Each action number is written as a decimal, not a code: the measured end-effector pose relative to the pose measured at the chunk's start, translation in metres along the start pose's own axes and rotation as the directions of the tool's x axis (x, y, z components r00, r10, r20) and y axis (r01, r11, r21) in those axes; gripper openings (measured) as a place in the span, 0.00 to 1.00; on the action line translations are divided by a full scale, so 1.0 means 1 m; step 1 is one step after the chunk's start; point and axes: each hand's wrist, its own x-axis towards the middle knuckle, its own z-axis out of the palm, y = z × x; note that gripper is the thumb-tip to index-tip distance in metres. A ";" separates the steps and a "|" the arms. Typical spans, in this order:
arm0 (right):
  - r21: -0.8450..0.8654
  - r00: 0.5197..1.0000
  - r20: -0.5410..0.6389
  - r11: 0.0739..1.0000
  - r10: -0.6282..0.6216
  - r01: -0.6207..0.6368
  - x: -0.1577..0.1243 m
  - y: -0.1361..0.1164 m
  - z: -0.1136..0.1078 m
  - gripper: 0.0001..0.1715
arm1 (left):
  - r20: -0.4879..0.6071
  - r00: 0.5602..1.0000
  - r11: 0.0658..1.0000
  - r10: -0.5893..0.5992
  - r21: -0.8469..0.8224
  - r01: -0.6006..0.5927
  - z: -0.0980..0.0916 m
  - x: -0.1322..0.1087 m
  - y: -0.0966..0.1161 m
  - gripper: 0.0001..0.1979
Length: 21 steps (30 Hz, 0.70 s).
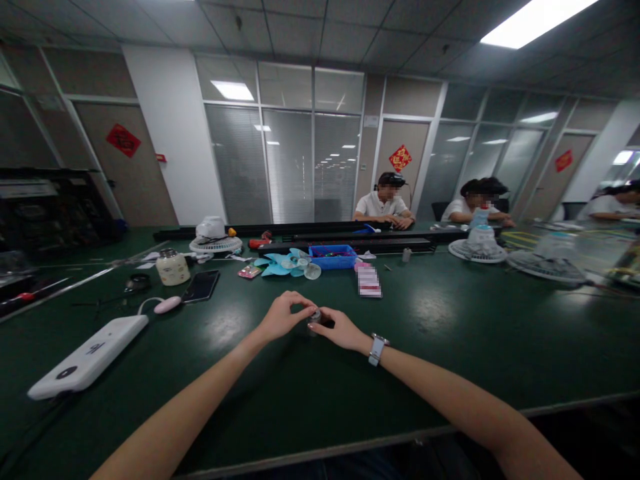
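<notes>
A small grey metal cylinder (314,321) stands upright on the green table, between my two hands. My left hand (289,315) reaches its top from the left, with thumb and fingertips closed at the upper edge. From the right, my right hand (340,328) grips its side between thumb and fingers; a watch with a pale strap is on that wrist. My fingers cover part of the cylinder, so its exact kind does not show.
Beyond my hands lie blue fan blades (285,264), a blue basket (334,259) and a pink-and-white card (369,281). A phone (201,285), a cream jar (173,267) and a white power bank (90,353) are on the left. Fan parts (479,248) stand right. People sit opposite.
</notes>
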 end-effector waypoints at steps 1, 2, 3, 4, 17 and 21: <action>-0.002 1.000 -0.002 1.000 -0.001 0.001 0.000 0.000 0.000 0.17 | -0.009 1.000 1.000 0.000 0.006 0.000 0.001 0.000 0.000 0.09; -0.004 1.000 -0.001 1.000 -0.002 0.002 0.000 0.000 0.000 0.17 | -0.018 1.000 1.000 0.000 0.011 0.000 0.001 0.000 0.001 0.09; -0.006 1.000 0.002 1.000 -0.002 0.002 0.000 0.000 0.000 0.18 | -0.025 1.000 1.000 0.000 0.014 0.001 0.002 -0.001 0.001 0.09; -0.008 1.000 0.007 1.000 -0.003 0.003 0.000 0.000 -0.001 0.18 | -0.027 1.000 1.000 -0.001 0.016 0.001 0.003 -0.001 0.002 0.09; 0.010 1.000 0.019 1.000 -0.010 0.010 0.000 0.001 0.000 0.23 | 0.083 0.997 0.994 -0.007 -0.107 0.016 0.006 -0.001 -0.007 0.12; 0.016 1.000 0.024 1.000 0.014 -0.014 -0.002 -0.004 -0.002 0.23 | 0.096 0.995 0.985 -0.026 -0.169 0.042 0.006 -0.001 -0.008 0.13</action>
